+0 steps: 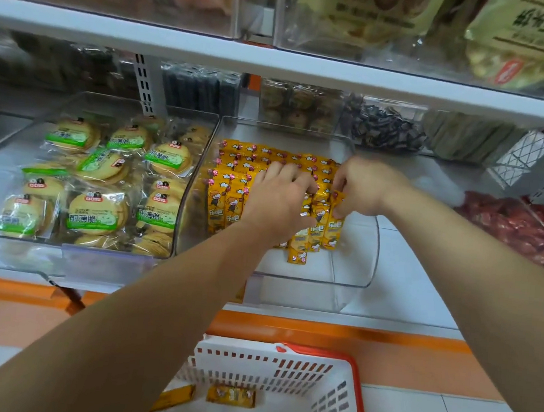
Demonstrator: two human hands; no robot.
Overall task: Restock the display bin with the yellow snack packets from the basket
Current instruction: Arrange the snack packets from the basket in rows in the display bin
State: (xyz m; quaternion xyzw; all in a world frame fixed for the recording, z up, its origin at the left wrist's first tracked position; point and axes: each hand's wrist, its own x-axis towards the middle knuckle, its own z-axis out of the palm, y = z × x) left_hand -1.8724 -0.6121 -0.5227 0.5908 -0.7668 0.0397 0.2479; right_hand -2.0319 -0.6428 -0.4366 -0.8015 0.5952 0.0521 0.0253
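Two bare hands are inside a clear plastic display bin (309, 292) on the middle shelf, where small yellow snack packets (233, 182) printed with a cartoon figure stand in tight rows from the far wall towards the near side. The left hand (278, 199) lies palm down on the near rows, its fingers fairly straight and spread over the packet tops, curled round nothing that shows. The right hand (362, 188) is just beside it to the right, with thumb and fingertips pinching the top of one upright yellow packet (334, 225) at the right end of the nearest row. The near right part of the bin floor is bare. Below, near the person, sits a white slatted plastic basket with a red rim (264, 371), and a few loose yellow packets (230, 396) lie flat on its bottom. To the left of the display bin, a second clear bin holds round pale biscuits in clear wrappers with green labels (97, 212). To the right lies a heap of red-wrapped sweets (511, 229). A white shelf board (277, 63) runs overhead, and an orange band (318, 330) edges the shelf front below the bins.
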